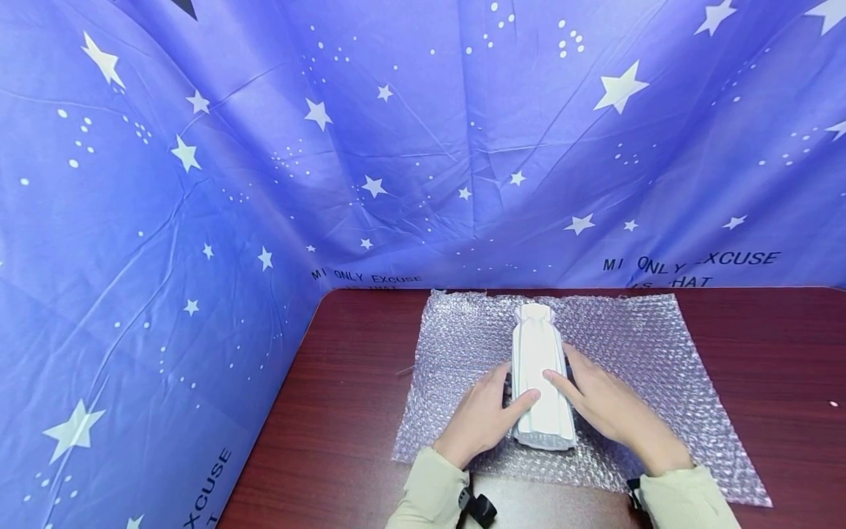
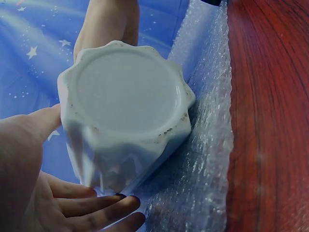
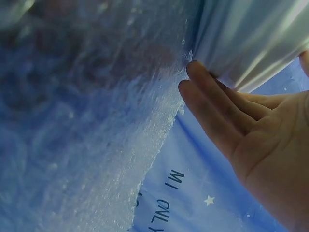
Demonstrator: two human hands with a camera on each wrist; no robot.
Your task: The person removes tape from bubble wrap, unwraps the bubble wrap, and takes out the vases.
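Observation:
A white fluted vase (image 1: 540, 367) lies lengthwise on a sheet of bubble wrap (image 1: 634, 353), its neck pointing away and its base toward me. In the left wrist view the vase's scalloped base (image 2: 128, 92) shows a round recess and a few dark specks on its rim. My left hand (image 1: 485, 411) holds the left side, thumb on top and fingers low along the flutes. On the other side my right hand (image 1: 608, 400) holds it, thumb on the upper face. Its fingertips (image 3: 195, 72) reach the lower side, close to the wrap.
The bubble wrap spreads over a dark red wooden table (image 1: 330, 411). A blue curtain (image 1: 410, 147) with white stars hangs behind and on the left. A tiny white bit (image 1: 833, 403) lies on the table at the far right.

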